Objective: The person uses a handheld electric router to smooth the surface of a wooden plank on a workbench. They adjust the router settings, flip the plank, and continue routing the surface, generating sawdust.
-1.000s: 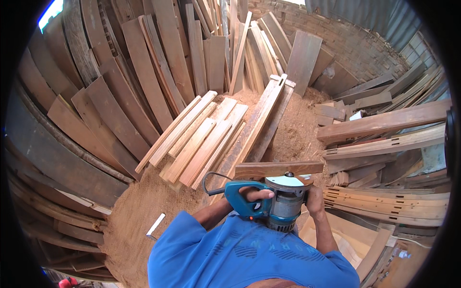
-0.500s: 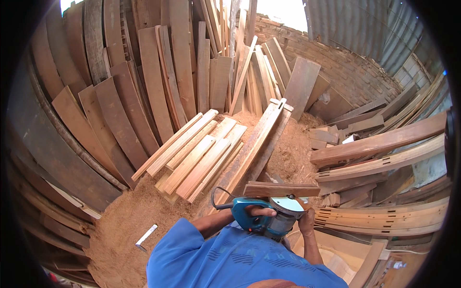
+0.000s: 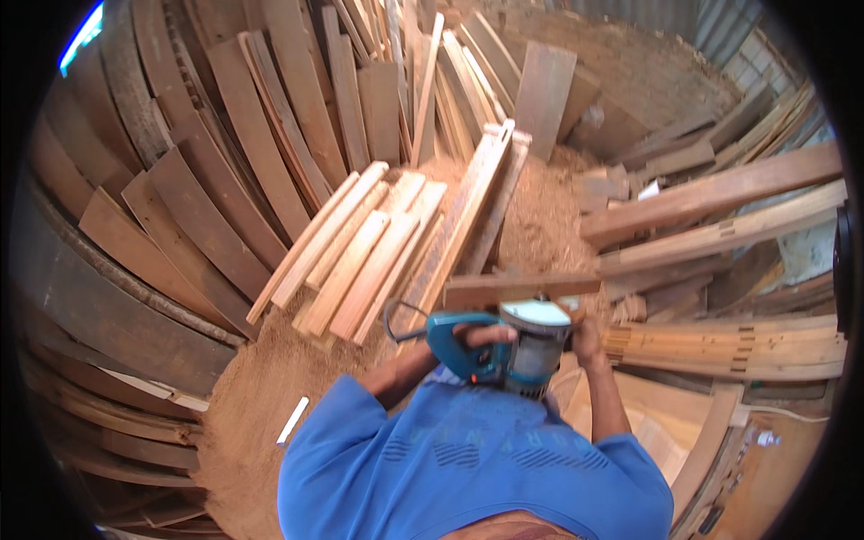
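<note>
The left hand (image 3: 481,335) grips the rear handle of 1 teal power tool (image 3: 504,346), fingers wrapped shut around it. The right hand (image 3: 589,340) sits at the tool's far side, closed against it just under 1 short wooden board (image 3: 517,290) lying crosswise over the tool. 1 stack of pale planks (image 3: 378,247) leans beyond on sawdust (image 3: 261,387).

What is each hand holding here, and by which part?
The left hand grips the blue power tool by its rear handle. The right hand is at the tool's far side, under the short wooden board; its exact hold cannot be told.
</note>
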The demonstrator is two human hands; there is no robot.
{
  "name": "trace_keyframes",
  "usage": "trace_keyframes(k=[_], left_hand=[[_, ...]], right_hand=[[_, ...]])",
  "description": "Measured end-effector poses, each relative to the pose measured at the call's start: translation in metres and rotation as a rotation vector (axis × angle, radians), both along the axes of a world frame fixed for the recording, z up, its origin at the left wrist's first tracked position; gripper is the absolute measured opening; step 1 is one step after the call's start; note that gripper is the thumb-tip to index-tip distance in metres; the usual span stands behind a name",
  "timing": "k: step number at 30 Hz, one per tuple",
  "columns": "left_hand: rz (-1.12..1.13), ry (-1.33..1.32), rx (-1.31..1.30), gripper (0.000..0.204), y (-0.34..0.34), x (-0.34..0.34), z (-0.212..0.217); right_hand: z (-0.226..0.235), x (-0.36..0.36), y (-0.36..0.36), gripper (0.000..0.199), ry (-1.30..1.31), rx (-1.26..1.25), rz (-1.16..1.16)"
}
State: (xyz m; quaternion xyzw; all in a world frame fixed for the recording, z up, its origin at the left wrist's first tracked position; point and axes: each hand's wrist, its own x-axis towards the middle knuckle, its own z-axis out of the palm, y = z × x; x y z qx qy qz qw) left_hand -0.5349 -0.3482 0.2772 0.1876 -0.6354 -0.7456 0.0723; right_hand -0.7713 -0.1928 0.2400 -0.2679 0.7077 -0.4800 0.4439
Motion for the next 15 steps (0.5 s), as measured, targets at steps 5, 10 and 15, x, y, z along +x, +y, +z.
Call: trace_keyframes(k=[5,10,15], left_hand=[[-0.01,-0.27,0.084,0.055,-0.034,-0.001,0.018],[0.075,-0.078,0.094,0.055,-0.039,0.009,0.021],[0.119,0.021,0.07,0.055,-0.033,0.023,0.019]], right_hand=[[0.025,0.003,-0.006,0.036,-0.056,-0.134,-0.061],[0.067,0.025,-0.005,0.038,-0.035,-0.219,0.016],[0.06,0.033,0.007,0.037,-0.041,-0.212,0.062]])
